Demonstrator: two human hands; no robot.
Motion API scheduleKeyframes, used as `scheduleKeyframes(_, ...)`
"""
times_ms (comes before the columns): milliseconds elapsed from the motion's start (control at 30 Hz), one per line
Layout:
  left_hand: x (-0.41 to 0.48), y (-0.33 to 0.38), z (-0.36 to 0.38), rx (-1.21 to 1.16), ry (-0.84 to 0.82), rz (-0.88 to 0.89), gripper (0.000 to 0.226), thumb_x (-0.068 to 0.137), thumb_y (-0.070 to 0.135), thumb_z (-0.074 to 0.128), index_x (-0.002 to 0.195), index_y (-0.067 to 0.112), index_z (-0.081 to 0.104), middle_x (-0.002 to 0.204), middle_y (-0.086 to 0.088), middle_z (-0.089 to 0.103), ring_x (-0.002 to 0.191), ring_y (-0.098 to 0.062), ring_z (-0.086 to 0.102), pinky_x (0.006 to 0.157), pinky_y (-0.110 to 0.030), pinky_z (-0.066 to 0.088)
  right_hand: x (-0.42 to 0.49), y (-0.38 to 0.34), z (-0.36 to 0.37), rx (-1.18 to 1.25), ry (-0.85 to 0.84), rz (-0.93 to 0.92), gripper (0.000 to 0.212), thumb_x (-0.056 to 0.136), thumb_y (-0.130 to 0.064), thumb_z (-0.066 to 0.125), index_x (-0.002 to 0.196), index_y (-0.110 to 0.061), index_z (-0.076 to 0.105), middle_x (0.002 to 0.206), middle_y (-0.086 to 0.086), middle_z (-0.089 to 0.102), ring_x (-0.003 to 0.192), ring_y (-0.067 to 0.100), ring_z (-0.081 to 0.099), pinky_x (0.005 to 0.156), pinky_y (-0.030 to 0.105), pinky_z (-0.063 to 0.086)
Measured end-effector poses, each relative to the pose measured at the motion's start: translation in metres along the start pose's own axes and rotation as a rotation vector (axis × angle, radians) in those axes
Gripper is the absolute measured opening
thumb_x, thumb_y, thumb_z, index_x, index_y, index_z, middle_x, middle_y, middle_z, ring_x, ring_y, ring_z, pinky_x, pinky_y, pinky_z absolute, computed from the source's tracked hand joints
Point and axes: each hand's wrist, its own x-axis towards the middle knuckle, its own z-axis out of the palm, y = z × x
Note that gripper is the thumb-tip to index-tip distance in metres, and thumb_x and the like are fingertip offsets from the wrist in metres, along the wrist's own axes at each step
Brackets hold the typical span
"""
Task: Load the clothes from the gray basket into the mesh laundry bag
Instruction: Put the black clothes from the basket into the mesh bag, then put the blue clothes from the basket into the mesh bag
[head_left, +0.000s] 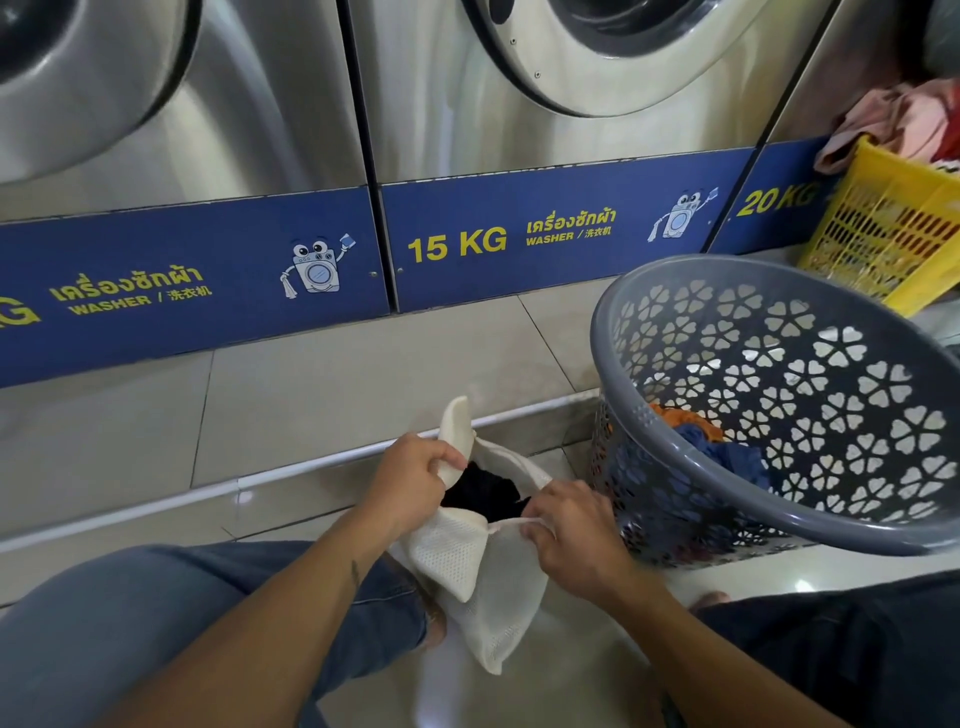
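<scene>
A white mesh laundry bag (467, 561) stands on the floor between my knees with its mouth held open. A black garment (483, 491) lies inside it. My left hand (415, 478) grips the bag's far left rim. My right hand (571, 535) pinches the near right rim by its drawstring. To the right, the gray basket (675, 452) with flower-shaped holes is tilted toward me. Blue clothes (737, 457) and an orange piece (680, 418) lie at its bottom.
Steel washers with blue "15 KG" panels (519, 239) line the back, on a raised tiled step (311, 395). A yellow basket (883, 228) heaped with pink clothes (893, 122) stands at the far right. My knees in jeans (156, 613) flank the bag.
</scene>
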Motion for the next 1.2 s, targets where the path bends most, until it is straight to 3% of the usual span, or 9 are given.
scheduleKeyframes(200,0.003,0.01,0.007,0.094,-0.073,-0.063,0.042,0.088,0.0,0.049,0.096,0.03,0.077,0.126,-0.004,0.062,0.088,-0.015,0.054,0.075,-0.025,0.041,0.009,0.004,-0.012,0.041,0.08,-0.029,0.013,0.089,-0.027,0.062,0.093,-0.024,0.074,0.102,-0.006,0.058,0.103,0.021,0.049,0.088,0.039,0.044)
scheduleKeyframes(400,0.003,0.022,0.016,0.066,-0.025,0.014,0.022,0.088,0.02,0.061,0.1,0.031,0.075,0.119,0.003,0.066,0.101,-0.014,0.06,0.083,-0.023,0.042,0.006,0.016,-0.02,0.08,0.003,0.007,0.013,0.093,-0.027,0.063,0.102,-0.024,0.071,0.112,-0.007,0.051,0.112,0.015,0.045,0.091,0.023,0.036)
scheduleKeyframes(467,0.005,0.024,0.017,0.043,0.007,0.042,0.024,0.089,0.016,0.062,0.101,0.032,0.075,0.114,0.006,0.066,0.092,-0.008,0.06,0.078,-0.017,0.043,0.006,0.014,-0.032,0.103,-0.055,0.011,0.015,0.093,-0.026,0.063,0.107,-0.026,0.07,0.116,-0.008,0.05,0.115,0.014,0.046,0.095,0.028,0.042)
scheduleKeyframes(600,0.01,0.04,0.015,-0.133,0.099,0.049,0.025,0.088,0.012,0.063,0.087,0.034,0.076,0.09,0.021,0.064,0.066,0.004,0.059,0.054,0.0,0.037,0.005,-0.002,-0.078,0.161,-0.099,-0.029,0.025,0.094,-0.017,0.062,0.118,-0.022,0.068,0.121,-0.002,0.056,0.114,0.018,0.055,0.098,0.033,0.047)
scheduleKeyframes(700,0.012,0.053,0.016,-0.276,0.101,0.077,0.028,0.089,0.01,0.063,0.085,0.035,0.076,0.092,0.029,0.065,0.08,0.017,0.06,0.061,0.003,0.039,0.001,-0.021,-0.119,0.231,-0.104,-0.097,0.027,0.092,-0.01,0.063,0.116,-0.021,0.07,0.113,-0.001,0.067,0.104,0.016,0.064,0.092,0.031,0.052)
scheduleKeyframes(867,0.021,0.068,0.022,-0.374,0.11,0.093,0.033,0.09,0.008,0.062,0.086,0.038,0.076,0.098,0.026,0.07,0.095,0.009,0.062,0.078,-0.002,0.04,0.011,-0.013,-0.19,0.389,0.005,-0.13,0.023,0.09,-0.008,0.063,0.105,-0.023,0.073,0.088,-0.004,0.074,0.082,0.011,0.069,0.078,0.024,0.055)
scheduleKeyframes(967,0.031,0.079,0.029,-0.336,0.11,0.105,0.031,0.091,0.009,0.062,0.092,0.036,0.076,0.102,0.021,0.069,0.096,0.007,0.06,0.074,0.004,0.036,0.041,0.032,-0.207,0.253,0.102,-0.04,0.025,0.088,-0.006,0.062,0.106,-0.02,0.072,0.086,-0.002,0.073,0.083,0.019,0.068,0.081,0.033,0.054)
scheduleKeyframes(1100,0.045,0.095,0.04,-0.232,0.13,0.132,0.029,0.091,0.007,0.061,0.097,0.032,0.076,0.102,0.018,0.066,0.094,0.0,0.056,0.072,0.006,0.032,0.081,0.109,-0.185,-0.153,-0.185,0.141,0.052,0.087,-0.017,0.062,0.139,-0.02,0.053,0.13,0.013,0.065,0.118,0.032,0.06,0.099,0.041,0.049)
scheduleKeyframes(1200,0.054,0.101,0.047,-0.19,0.13,0.12,0.028,0.092,0.01,0.061,0.097,0.032,0.076,0.101,0.021,0.063,0.093,0.002,0.052,0.071,0.007,0.031,0.097,0.151,-0.152,-0.367,-0.439,0.165,0.068,0.086,-0.028,0.063,0.149,-0.022,0.038,0.147,0.015,0.051,0.128,0.036,0.053,0.104,0.043,0.047)
